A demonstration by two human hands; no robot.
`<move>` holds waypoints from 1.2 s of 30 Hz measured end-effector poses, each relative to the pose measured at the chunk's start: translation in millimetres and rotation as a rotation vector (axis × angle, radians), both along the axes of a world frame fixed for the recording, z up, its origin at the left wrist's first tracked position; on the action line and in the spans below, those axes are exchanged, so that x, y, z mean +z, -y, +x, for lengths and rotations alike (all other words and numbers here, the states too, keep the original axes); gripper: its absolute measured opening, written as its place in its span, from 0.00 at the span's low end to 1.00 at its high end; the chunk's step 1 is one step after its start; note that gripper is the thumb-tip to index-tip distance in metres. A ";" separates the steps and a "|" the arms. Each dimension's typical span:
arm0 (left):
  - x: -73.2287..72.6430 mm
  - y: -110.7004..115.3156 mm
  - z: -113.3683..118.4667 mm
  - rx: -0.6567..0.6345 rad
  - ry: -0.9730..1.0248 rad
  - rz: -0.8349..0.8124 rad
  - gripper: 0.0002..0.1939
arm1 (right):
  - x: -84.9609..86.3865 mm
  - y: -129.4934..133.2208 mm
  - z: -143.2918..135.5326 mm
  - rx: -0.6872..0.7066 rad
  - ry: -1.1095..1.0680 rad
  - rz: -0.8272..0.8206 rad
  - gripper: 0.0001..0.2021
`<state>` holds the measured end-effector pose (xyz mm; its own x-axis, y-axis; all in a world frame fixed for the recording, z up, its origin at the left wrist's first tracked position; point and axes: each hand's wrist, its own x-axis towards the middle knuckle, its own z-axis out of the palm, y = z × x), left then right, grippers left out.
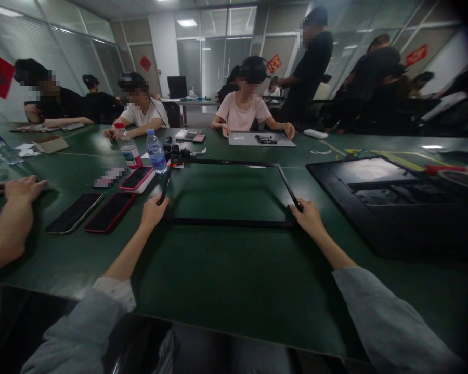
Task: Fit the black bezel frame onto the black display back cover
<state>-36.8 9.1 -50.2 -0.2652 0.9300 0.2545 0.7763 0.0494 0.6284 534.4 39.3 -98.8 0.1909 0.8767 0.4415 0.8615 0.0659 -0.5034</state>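
Between the hands (155, 212), a frame (234, 223); on the table (234, 270), phones (109, 213) left, device (378, 221) right, bottles (156, 155) behind the phones

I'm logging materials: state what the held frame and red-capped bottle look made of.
Black frame: probably matte plastic, its thin bars showing little shine, though painted metal is possible. Red-capped bottle: likely glossy clear plastic, see-through with highlights.

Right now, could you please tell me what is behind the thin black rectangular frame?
Mostly glossy green tabletop shows through the thin black rectangular frame; whatever its sides cover cannot be seen.
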 end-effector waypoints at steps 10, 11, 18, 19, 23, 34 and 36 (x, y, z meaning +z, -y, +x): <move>-3.7 1.2 -4.0 0.022 -0.361 -0.095 0.23 | -1.1 0.1 1.8 0.037 0.066 -0.020 0.20; -4.4 0.9 -4.3 0.021 -0.370 -0.099 0.23 | -1.8 -0.4 2.4 0.033 0.075 -0.022 0.20; -6.2 0.3 -5.6 0.005 -0.417 -0.112 0.27 | -4.2 -2.0 4.7 0.013 0.095 -0.057 0.19; -6.4 0.2 -5.7 0.003 -0.420 -0.113 0.28 | -3.8 -1.8 4.5 0.011 0.097 -0.065 0.19; -6.5 0.0 -5.9 -0.001 -0.435 -0.117 0.28 | -1.0 0.2 2.4 0.017 0.097 -0.078 0.19; -6.4 -0.6 -6.2 -0.022 -0.417 -0.092 0.26 | 2.3 2.7 -1.1 0.019 0.074 -0.046 0.19; -7.0 -0.9 -6.6 -0.023 -0.417 -0.093 0.26 | 2.5 2.5 -1.2 0.019 0.060 -0.044 0.18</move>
<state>-43.4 10.0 -57.2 -0.1364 0.9586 0.2501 0.9645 0.0709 0.2543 533.2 36.8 -96.3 0.1489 0.8987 0.4125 0.8890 0.0610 -0.4538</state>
